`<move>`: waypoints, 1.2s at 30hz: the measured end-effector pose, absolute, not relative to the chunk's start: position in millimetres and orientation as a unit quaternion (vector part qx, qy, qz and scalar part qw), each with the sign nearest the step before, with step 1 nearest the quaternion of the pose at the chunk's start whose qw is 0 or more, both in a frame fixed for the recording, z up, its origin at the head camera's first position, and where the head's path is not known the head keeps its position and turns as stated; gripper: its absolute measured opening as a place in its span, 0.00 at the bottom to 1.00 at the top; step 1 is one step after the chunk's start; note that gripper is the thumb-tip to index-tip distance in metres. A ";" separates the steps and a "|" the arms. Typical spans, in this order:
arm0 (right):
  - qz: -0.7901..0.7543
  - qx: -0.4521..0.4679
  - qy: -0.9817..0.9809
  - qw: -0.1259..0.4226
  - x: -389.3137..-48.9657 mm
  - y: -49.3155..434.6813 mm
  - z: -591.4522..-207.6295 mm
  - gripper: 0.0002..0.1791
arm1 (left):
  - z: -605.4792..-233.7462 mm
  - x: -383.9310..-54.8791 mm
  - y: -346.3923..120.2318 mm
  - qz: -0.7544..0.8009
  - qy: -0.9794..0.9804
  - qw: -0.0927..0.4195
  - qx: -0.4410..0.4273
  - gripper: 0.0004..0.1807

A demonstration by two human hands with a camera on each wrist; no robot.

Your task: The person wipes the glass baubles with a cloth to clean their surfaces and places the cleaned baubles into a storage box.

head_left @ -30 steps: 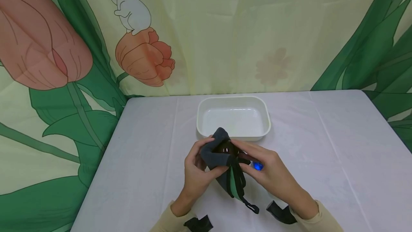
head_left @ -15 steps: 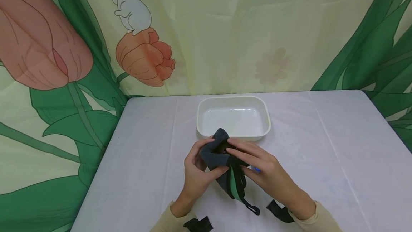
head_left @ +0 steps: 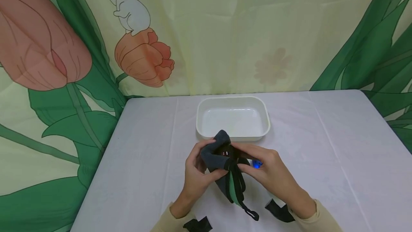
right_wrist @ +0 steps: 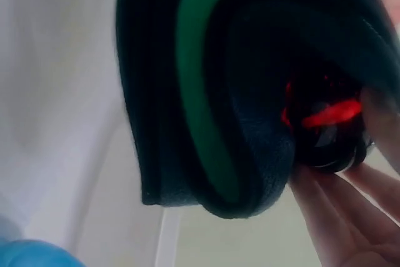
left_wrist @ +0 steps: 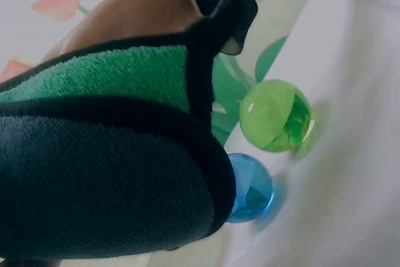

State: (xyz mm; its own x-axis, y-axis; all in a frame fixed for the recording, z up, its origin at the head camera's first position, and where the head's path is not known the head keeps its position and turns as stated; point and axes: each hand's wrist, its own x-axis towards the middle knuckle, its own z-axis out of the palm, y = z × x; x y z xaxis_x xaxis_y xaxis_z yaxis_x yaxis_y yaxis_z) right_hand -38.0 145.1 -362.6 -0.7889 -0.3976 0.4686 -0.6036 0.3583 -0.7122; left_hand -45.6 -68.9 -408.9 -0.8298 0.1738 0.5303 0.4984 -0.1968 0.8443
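Your left hand (head_left: 197, 170) fingers curled round the dark pouch (head_left: 222, 164) above the table (head_left: 145, 153), your right hand (head_left: 270, 174) fingertips pinching its mouth, red-glinting ball (right_wrist: 322, 117) half hidden inside, blue marble (head_left: 256, 164) partly covered, green marble (left_wrist: 275, 115) beside it, white tray (head_left: 233, 117) just beyond.

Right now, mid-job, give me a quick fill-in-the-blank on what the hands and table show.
The left hand grips a dark grey and ____ pouch.
The fingers of the right hand reach into the pouch's ____.
Beside the blue marble on the table lies a ____ one.
The white tray holds ____.

Missing: green; mouth; green; nothing
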 end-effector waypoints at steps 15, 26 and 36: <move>0.403 0.322 -0.848 0.122 -38.8 149.8 -367.1 0.37 | -407.5 -51.6 -66.3 -0.725 -0.622 0.121 -0.270 0.34; 0.385 0.415 -0.791 0.231 -40.4 145.8 -366.6 0.23 | -404.1 -51.2 -64.6 -0.734 -0.608 0.110 -0.281 0.34; 0.432 0.307 -0.836 0.145 -33.0 146.0 -364.3 0.33 | -401.1 -48.1 -67.9 -0.720 -0.625 0.085 -0.290 0.37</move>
